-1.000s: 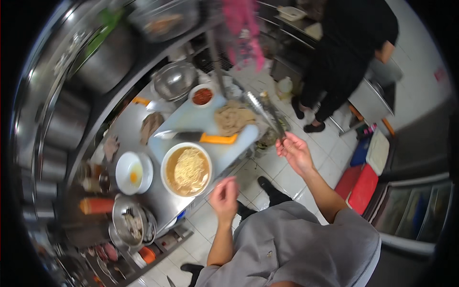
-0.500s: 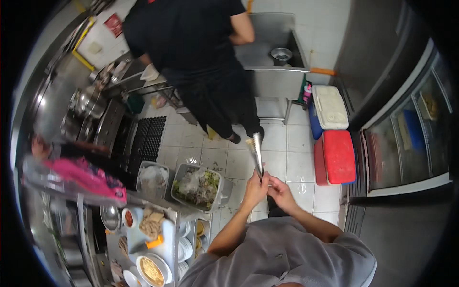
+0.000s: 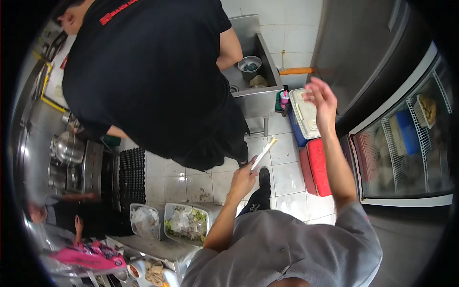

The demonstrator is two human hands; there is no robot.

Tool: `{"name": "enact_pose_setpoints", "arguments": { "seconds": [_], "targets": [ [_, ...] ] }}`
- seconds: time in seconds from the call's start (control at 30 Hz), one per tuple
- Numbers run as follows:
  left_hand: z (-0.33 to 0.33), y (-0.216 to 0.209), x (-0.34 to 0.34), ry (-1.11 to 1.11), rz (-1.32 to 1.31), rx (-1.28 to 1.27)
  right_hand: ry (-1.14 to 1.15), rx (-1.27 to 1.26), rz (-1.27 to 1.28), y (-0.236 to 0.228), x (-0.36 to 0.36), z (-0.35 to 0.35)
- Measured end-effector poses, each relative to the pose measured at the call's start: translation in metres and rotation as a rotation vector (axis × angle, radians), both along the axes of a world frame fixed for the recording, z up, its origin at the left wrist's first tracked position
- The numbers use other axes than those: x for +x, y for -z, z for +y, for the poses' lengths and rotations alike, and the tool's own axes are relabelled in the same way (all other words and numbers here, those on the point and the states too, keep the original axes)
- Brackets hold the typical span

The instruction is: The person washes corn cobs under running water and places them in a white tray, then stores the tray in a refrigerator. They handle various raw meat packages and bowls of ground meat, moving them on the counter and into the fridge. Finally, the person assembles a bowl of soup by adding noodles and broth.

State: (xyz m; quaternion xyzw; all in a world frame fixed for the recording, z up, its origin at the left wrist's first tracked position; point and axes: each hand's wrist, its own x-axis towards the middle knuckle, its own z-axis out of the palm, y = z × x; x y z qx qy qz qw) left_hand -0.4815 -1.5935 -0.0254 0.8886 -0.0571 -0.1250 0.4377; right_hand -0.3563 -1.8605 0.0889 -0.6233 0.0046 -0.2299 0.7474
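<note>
My left hand (image 3: 243, 181) is closed round one end of a pair of slim metal tongs (image 3: 262, 156). They point forward over the floor, and their far tip looks pale yellow. My right hand (image 3: 322, 103) is lifted away on the right, slightly blurred, with its fingers apart and nothing seen in it. In the picture it overlaps the edge of a blue cooler with a white lid (image 3: 306, 118); whether it touches cannot be told. A red cooler (image 3: 315, 165) stands nearer to me, beside my right forearm.
A co-worker in black (image 3: 153, 81) stands close ahead at a steel sink (image 3: 260, 98) holding a metal pot (image 3: 249, 67). Glass-door fridge (image 3: 401, 158) at right. Two waste bins (image 3: 167, 227) sit front left, near a shelf unit. Another person (image 3: 71, 215) is at far left.
My right hand has left the tongs and swung up and right. My left hand keeps them, tilted further right. I am nearer the co-worker and the sink.
</note>
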Motion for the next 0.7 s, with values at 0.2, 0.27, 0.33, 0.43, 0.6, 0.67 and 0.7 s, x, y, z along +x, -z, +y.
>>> {"name": "enact_pose_setpoints", "arguments": {
  "seconds": [0.2, 0.27, 0.33, 0.43, 0.6, 0.67, 0.7],
  "targets": [
    [-0.065, -0.004, 0.111, 0.093, 0.033, -0.149, -0.070, -0.054, -0.028, -0.048, 0.103, -0.021],
    [-0.081, -0.005, 0.145, 0.088, 0.009, -0.199, -0.086, -0.080, 0.003, -0.034, 0.131, -0.039],
    [-0.084, -0.008, 0.172, 0.042, 0.045, -0.214, -0.110, -0.071, 0.065, -0.004, 0.164, -0.053],
    [-0.090, 0.000, 0.200, -0.100, 0.063, -0.318, -0.171, -0.058, 0.223, 0.053, 0.217, -0.064],
    [-0.111, 0.016, 0.255, -0.412, 0.101, -0.427, -0.419, -0.157, 0.303, 0.166, 0.307, -0.050],
    [-0.115, 0.024, 0.282, -0.520, 0.097, -0.470, -0.481, -0.402, 0.192, 0.173, 0.322, -0.027],
    [-0.113, 0.040, 0.295, -0.516, 0.054, -0.457, -0.507, -0.628, 0.020, 0.189, 0.329, -0.021]
  ]
}}
